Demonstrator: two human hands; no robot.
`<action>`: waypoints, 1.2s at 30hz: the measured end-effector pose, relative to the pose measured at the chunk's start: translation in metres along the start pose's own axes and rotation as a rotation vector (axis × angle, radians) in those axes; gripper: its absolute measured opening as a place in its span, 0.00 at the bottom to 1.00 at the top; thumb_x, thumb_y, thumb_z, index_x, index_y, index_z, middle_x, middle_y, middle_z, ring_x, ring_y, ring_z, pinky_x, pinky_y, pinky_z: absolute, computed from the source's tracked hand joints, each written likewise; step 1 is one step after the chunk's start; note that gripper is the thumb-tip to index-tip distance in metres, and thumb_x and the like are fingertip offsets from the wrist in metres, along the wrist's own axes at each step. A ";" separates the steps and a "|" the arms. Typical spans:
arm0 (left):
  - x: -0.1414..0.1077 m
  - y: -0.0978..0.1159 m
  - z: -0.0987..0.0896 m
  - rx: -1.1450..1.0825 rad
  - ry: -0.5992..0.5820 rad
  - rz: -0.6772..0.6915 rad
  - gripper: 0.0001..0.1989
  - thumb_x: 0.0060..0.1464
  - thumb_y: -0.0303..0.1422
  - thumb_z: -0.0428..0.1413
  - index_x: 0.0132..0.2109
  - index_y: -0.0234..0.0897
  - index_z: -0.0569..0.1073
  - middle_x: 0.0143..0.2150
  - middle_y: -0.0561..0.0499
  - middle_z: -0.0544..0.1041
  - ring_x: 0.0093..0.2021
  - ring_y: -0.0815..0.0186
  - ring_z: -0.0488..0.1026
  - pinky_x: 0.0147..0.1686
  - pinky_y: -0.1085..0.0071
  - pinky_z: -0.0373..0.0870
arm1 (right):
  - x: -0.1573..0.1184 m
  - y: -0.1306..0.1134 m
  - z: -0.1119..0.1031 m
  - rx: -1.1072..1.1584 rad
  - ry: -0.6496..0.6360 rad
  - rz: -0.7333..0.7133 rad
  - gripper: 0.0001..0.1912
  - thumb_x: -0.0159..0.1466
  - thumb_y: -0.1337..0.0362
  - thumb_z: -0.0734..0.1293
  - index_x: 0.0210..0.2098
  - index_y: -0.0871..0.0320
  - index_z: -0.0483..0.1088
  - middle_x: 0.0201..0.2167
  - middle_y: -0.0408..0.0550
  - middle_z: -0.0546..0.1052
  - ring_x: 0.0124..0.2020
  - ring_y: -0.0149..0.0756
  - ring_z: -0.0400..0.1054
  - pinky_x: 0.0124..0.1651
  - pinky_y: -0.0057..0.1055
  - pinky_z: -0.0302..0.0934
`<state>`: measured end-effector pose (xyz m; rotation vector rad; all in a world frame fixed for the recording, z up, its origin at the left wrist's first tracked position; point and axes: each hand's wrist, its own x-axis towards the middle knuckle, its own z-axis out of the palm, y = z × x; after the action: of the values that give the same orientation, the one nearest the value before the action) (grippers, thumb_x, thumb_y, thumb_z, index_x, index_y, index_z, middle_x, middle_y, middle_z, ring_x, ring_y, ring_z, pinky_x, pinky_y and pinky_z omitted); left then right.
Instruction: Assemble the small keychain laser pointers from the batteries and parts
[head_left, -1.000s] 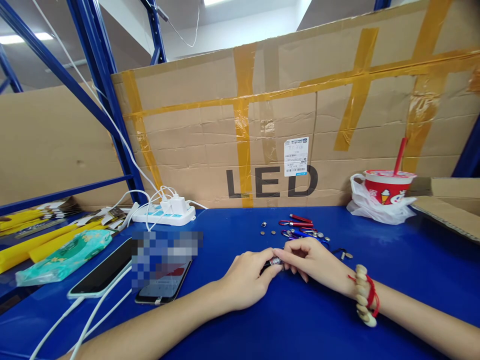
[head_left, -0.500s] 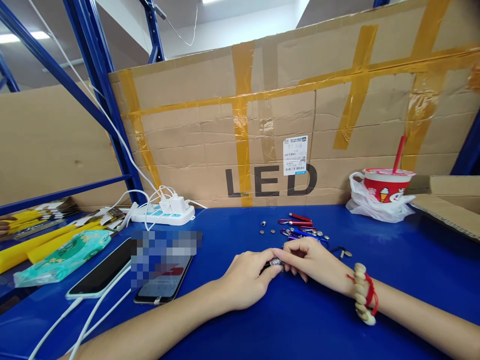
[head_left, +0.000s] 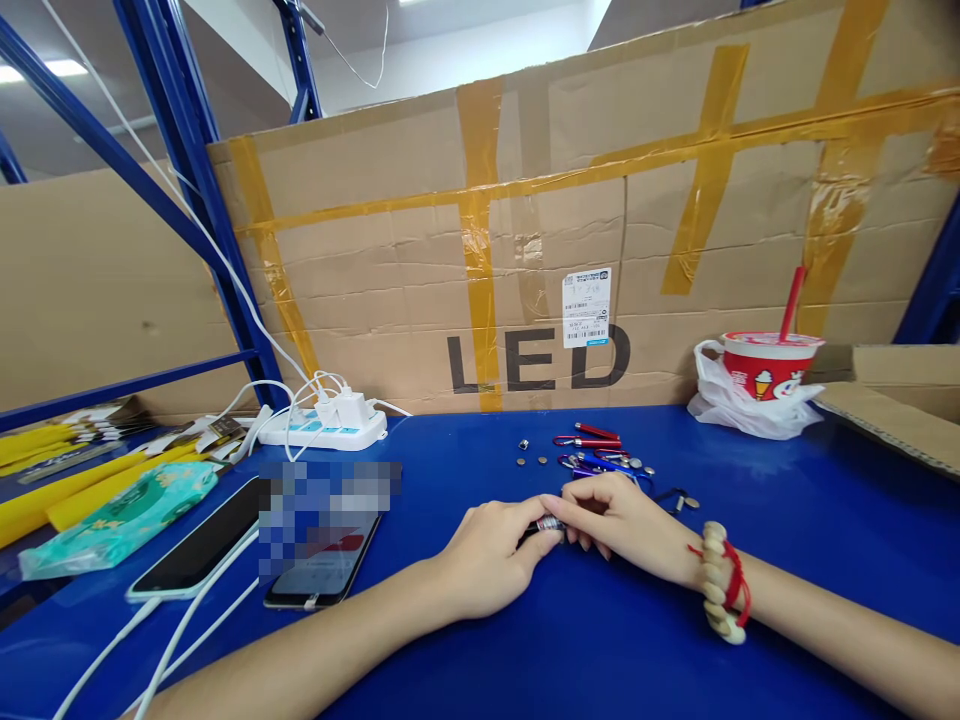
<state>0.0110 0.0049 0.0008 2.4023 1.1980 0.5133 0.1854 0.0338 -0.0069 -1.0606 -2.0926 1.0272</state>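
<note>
From my end I am looking down at the left hand (head_left: 487, 565) and the right hand (head_left: 619, 520), which are meeting over the blue surface (head_left: 450, 450). The left hand is pinching a small dark tube (head_left: 547, 523) between thumb and forefinger; the right hand's fingers are gathering at the tube's other end, though they are hiding too much for me to tell whether they are gripping it. The tube is lying directly between the two sets of fingertips, neither hand being clearly nearer, and its long axis is apparently running sideways from the left hand towards the right. A beaded bracelet (head_left: 724, 585) is circling the right wrist. To the left of the left hand, a phone (head_left: 322, 577) is lying flat. Just beyond the right hand, blue tubes (head_left: 606, 462) and red tubes (head_left: 598, 443) are lying loosely among small metal discs (head_left: 542, 461). Farther beyond it, a red cup (head_left: 772, 368) is standing in a thin bag (head_left: 757, 418).
</note>
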 end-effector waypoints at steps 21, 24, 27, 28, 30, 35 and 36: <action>0.001 0.001 0.000 0.016 0.012 0.013 0.09 0.57 0.36 0.43 0.39 0.47 0.68 0.35 0.62 0.73 0.31 0.74 0.67 0.31 0.79 0.56 | 0.001 0.007 0.000 -0.077 -0.045 -0.028 0.23 0.59 0.48 0.59 0.21 0.63 0.66 0.17 0.43 0.68 0.18 0.23 0.59 0.22 0.20 0.54; 0.001 0.001 0.000 0.007 0.010 0.024 0.09 0.57 0.35 0.43 0.39 0.46 0.68 0.36 0.63 0.74 0.32 0.75 0.68 0.32 0.79 0.56 | 0.000 0.007 -0.001 -0.097 -0.053 -0.047 0.23 0.60 0.48 0.59 0.22 0.63 0.67 0.18 0.43 0.69 0.20 0.23 0.61 0.25 0.20 0.55; 0.001 0.002 -0.001 -0.001 0.007 0.027 0.09 0.57 0.35 0.43 0.39 0.45 0.68 0.36 0.63 0.74 0.32 0.75 0.67 0.32 0.79 0.56 | 0.000 0.007 -0.001 -0.087 -0.061 -0.053 0.24 0.60 0.48 0.59 0.22 0.63 0.67 0.18 0.43 0.69 0.20 0.24 0.62 0.26 0.21 0.55; 0.001 0.002 -0.001 0.000 0.007 0.024 0.09 0.57 0.35 0.43 0.38 0.45 0.68 0.36 0.63 0.74 0.31 0.75 0.67 0.32 0.79 0.56 | 0.000 0.006 -0.001 -0.083 -0.059 -0.048 0.24 0.60 0.48 0.59 0.22 0.63 0.67 0.18 0.43 0.69 0.20 0.24 0.61 0.25 0.21 0.55; 0.000 0.002 0.000 0.005 0.006 0.017 0.09 0.57 0.35 0.43 0.38 0.45 0.68 0.35 0.62 0.73 0.30 0.75 0.66 0.31 0.79 0.56 | 0.001 0.006 -0.001 -0.075 -0.050 -0.038 0.24 0.59 0.48 0.59 0.21 0.63 0.67 0.17 0.43 0.69 0.19 0.23 0.60 0.24 0.21 0.54; 0.000 0.003 0.000 0.023 0.010 0.010 0.09 0.57 0.36 0.43 0.39 0.45 0.68 0.34 0.61 0.73 0.29 0.75 0.66 0.30 0.79 0.55 | 0.002 0.005 0.000 -0.063 -0.034 -0.023 0.24 0.58 0.48 0.60 0.20 0.63 0.66 0.15 0.43 0.68 0.17 0.23 0.58 0.22 0.20 0.53; 0.001 0.003 0.000 0.027 0.009 0.010 0.09 0.57 0.36 0.43 0.39 0.45 0.68 0.34 0.61 0.73 0.29 0.75 0.66 0.29 0.79 0.55 | 0.002 0.005 0.000 -0.063 -0.034 -0.022 0.24 0.58 0.48 0.60 0.20 0.63 0.66 0.15 0.43 0.68 0.17 0.23 0.58 0.22 0.20 0.53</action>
<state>0.0132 0.0041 0.0024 2.4324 1.2042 0.5147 0.1866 0.0374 -0.0110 -1.0551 -2.1716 0.9809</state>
